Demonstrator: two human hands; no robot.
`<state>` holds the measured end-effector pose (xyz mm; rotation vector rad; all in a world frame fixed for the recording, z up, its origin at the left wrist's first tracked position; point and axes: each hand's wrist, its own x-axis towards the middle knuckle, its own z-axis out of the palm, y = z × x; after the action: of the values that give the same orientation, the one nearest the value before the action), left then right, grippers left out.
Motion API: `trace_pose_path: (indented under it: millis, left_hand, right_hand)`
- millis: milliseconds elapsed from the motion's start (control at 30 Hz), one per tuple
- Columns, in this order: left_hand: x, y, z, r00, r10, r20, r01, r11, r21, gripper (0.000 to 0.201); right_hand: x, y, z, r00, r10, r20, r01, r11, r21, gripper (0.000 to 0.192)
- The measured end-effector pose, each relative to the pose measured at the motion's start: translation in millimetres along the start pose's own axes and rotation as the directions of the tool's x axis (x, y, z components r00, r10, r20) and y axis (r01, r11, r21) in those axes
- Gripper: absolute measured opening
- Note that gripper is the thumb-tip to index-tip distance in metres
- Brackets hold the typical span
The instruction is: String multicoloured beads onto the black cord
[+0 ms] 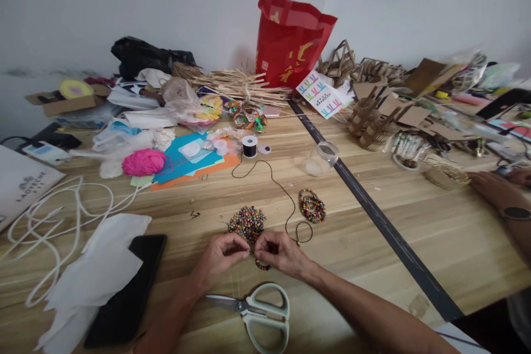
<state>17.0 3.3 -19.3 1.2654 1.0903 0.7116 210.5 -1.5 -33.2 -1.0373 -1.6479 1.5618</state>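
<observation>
My left hand (220, 257) is closed in a pinch, with a tiny bead (249, 251) at its fingertips. Close beside it, my right hand (282, 254) pinches a black cord; the gripped part is hidden by the fingers. A short string of beads (262, 265) shows just below the right fingers. Behind both hands lies a heap of loose multicoloured beads (248, 222). Finished-looking beaded loops (312, 206) rest to the right. Black cord (271, 172) winds across the table from a spool (249, 146). White-handled scissors (265, 310) lie partly open below my hands.
A clear jar (321, 159) lies near the dark table strip (365, 204). At left are a black phone-like slab (124, 293), white paper (95, 271) and white cable (78, 221). Pink yarn (144, 162) and a red bag (286, 38) sit farther back. Another person's hand (493, 191) rests at right.
</observation>
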Motion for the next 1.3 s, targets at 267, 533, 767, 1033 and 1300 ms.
trace_pose_path:
  millis: [267, 533, 767, 1033, 1300]
  left_hand:
    - [-0.5, 3.4, 0.4, 1.0, -0.01, 0.003, 0.01, 1.0, 0.012, 0.012]
    - [0.0, 1.1, 0.1, 1.0, 0.002, 0.002, -0.002, 1.0, 0.011, 0.01]
    - [0.7, 1.4, 0.5, 0.999, 0.029, 0.015, -0.03, 0.998, 0.062, 0.008]
    - [-0.8, 2.9, 1.6, 0.999, 0.028, 0.018, -0.029, 0.997, 0.065, 0.006]
    - [-0.2, 0.8, 1.0, 0.999, 0.037, 0.011, -0.038, 0.997, 0.066, 0.007]
  right_hand:
    - [-0.3, -0.9, 0.4, 1.0, -0.01, 0.008, 0.01, 1.0, 0.005, 0.017]
    - [-0.2, 3.0, 0.5, 1.0, -0.005, 0.0, 0.005, 1.0, -0.026, 0.012]
    - [-0.9, 2.0, -1.0, 1.0, -0.016, 0.013, 0.017, 0.998, -0.06, 0.009]
    - [-0.7, -2.5, -1.0, 1.0, -0.031, 0.004, 0.031, 0.999, -0.036, 0.012]
    - [-0.2, -1.9, -1.1, 0.999, -0.034, 0.008, 0.034, 0.998, -0.056, 0.013]
